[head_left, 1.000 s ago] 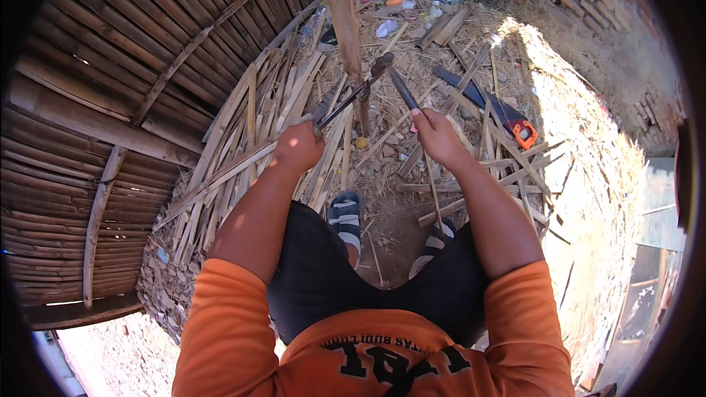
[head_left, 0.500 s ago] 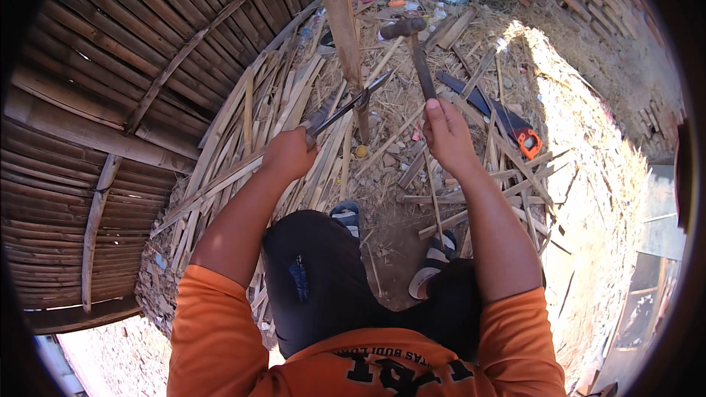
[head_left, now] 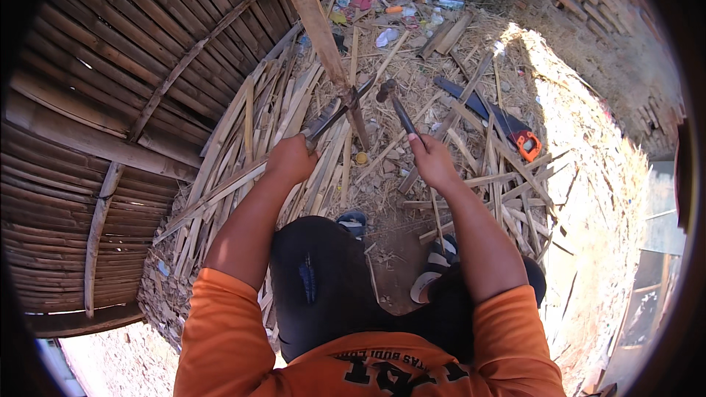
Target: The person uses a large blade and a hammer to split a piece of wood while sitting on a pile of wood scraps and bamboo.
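Observation:
In my right hand [head_left: 432,159] is a hammer [head_left: 401,113], its dark head up and to the right of a wooden post [head_left: 315,26]. Closed fingers of my left hand [head_left: 292,159] grip a long, dark metal tool [head_left: 329,121] with a narrow end. It slants up across the lower part of the post, seemingly against it; its exact kind is hard to make out. The hammer head appears a short way from the tool's far end. The post leans down from the top and reaches the littered ground.
A saw with an orange handle [head_left: 528,145] lies to the right among crossed wood strips [head_left: 507,176]. Many thin slats [head_left: 235,140] are piled at left beside a slatted bamboo wall [head_left: 110,95]. Litter lies at the back near a brick wall [head_left: 581,0]. My feet stand close below.
My right hand has come down and slightly left, bringing the hammer head nearer the post and metal tool. The post and tool appear further left in view; my left hand keeps its grip.

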### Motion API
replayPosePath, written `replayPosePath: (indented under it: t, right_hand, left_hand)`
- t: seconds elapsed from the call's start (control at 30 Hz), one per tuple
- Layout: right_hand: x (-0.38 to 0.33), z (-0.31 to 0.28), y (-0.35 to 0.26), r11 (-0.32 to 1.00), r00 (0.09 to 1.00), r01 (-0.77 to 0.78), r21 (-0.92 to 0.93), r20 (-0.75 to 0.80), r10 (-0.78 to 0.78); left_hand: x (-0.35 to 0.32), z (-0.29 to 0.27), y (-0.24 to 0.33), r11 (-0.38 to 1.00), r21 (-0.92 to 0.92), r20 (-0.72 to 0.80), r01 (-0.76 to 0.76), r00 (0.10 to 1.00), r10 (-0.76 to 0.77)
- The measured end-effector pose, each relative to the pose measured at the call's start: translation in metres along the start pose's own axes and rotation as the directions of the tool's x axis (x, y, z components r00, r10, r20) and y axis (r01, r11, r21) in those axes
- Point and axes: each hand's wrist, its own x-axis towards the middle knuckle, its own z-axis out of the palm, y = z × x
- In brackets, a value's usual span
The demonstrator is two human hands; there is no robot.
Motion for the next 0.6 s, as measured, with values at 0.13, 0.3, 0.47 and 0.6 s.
replayPosePath:
  t: [0.13,0.3,0.47,0.6]
  right_hand:
    - [0.013,-0.005,-0.005,0.972,0.996,-0.075,0.221,-0.037,0.085]
    - [0.014,-0.028,-0.059,0.913,1.000,0.016,0.408,-0.014,-0.011]
    - [0.006,0.017,-0.011,0.997,0.998,-0.035,0.064,0.059,0.031]
    - [0.015,-0.005,-0.035,0.987,0.994,-0.074,0.145,0.094,0.061]
  left_hand:
    - [0.003,0.003,-0.005,0.999,-0.023,0.007,0.023,1.000,-0.023]
    - [-0.004,0.007,-0.001,0.997,-0.024,0.014,0.072,0.997,-0.072]
    - [-0.006,0.009,0.006,0.999,-0.027,0.006,0.030,1.000,-0.029]
    - [-0.005,0.014,0.002,0.999,-0.014,0.009,0.048,0.999,-0.048]
